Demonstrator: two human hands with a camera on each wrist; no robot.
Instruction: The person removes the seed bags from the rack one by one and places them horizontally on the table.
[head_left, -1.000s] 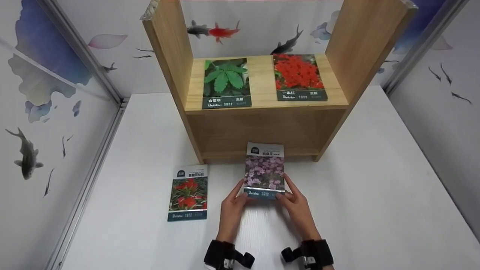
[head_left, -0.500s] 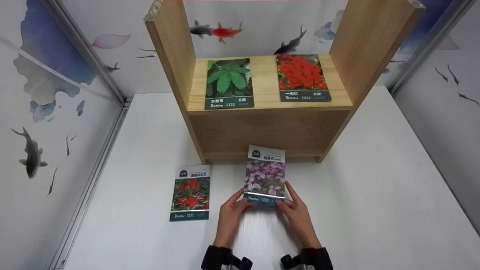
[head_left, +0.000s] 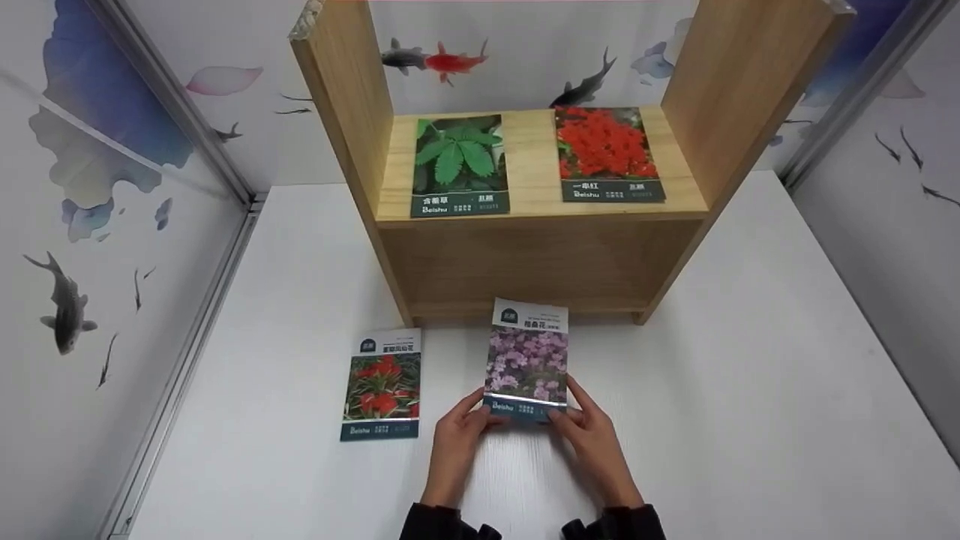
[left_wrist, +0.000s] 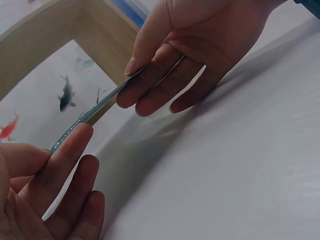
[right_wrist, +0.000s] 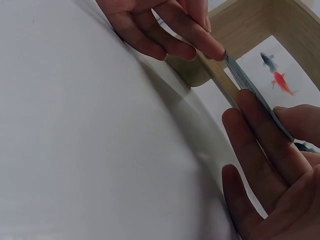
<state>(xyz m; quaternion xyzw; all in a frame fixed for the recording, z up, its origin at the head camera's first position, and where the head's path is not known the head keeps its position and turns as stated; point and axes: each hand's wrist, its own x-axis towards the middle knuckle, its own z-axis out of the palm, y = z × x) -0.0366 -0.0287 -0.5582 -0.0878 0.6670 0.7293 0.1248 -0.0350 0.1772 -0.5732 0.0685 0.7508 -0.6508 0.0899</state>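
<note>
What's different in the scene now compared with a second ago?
The person's left grip and right grip have drawn the purple-flower seed packet slightly toward the person, away from the wooden shelf. Both hold it as before; nothing was let go. The green-leaf packet and red-blossom packet on the shelf, and the red-flower packet on the table, stayed put.

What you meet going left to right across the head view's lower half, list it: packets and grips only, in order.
Red-flowered packet → left grip → purple-flowered packet → right grip.
</note>
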